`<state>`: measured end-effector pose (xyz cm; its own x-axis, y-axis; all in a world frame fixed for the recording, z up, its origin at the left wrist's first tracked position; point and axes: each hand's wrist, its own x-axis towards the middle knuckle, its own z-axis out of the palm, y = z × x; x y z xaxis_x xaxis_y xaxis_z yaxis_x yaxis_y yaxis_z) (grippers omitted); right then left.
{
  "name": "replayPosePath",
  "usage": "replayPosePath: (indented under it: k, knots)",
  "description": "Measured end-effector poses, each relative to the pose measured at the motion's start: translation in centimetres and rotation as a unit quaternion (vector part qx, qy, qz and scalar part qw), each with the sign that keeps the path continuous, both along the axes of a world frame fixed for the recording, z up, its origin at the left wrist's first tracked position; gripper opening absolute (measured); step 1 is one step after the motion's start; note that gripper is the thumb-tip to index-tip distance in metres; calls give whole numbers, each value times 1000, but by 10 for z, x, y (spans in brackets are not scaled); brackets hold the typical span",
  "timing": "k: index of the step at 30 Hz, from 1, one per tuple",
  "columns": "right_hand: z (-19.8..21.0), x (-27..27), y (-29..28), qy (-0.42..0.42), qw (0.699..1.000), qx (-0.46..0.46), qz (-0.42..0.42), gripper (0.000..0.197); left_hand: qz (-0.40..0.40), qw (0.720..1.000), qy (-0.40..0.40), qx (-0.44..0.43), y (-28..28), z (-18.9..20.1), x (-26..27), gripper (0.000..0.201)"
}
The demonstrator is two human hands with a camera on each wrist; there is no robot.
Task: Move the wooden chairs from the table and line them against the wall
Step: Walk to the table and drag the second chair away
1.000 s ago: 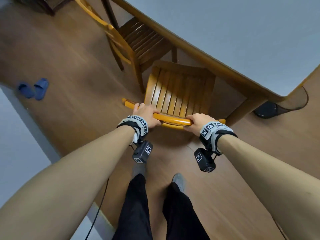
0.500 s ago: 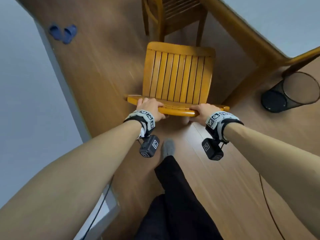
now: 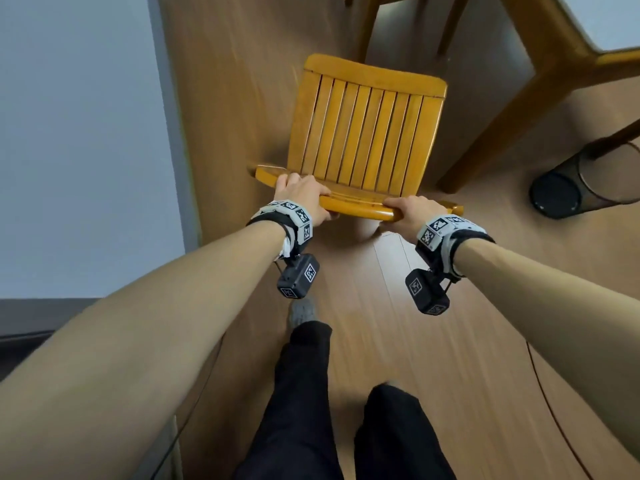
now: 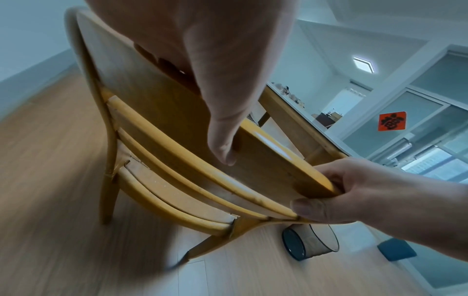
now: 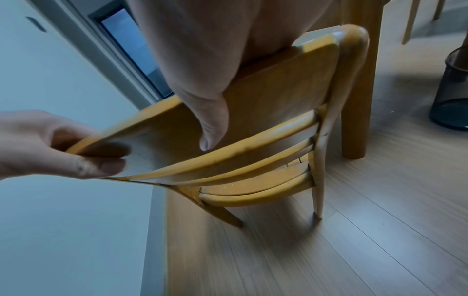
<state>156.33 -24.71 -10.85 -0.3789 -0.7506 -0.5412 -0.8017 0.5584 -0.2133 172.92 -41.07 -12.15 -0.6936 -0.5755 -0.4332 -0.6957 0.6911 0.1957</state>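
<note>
While gripping the top rail, both hands wrapped round it: left hand near the left end, right hand near the right, fingers over the front and thumbs pressed on the back (thumbs clearest from the wrist views). One wooden chair fully in view, standing on the floor between the wall and the worktop, close to the wall's baseboard, seat pointing away. Second chair cut off at the top edge, only legs showing. One mesh bin right of the worktop leg, partly hidden behind a crossbar. Two dark trouser legs plus one grey sock below. Can't tell whether the chair's front legs touch the floor; rear legs look planted, floor blurry.
</note>
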Motion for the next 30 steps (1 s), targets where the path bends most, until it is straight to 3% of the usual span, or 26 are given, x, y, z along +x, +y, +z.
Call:
replayPosePath:
  k: [11,18,30]
  knots:
    - [-20,47,171,12,993,-16,120,20,91,995,-27,-30,217,-9,81,61]
    - [-28,80,290,2,989,-32,143,13,114,993,-31,-27,355,-15,124,61]
    - [-24,119,417,14,983,-18,180,14,85,996,-21,3,477,-11,178,63]
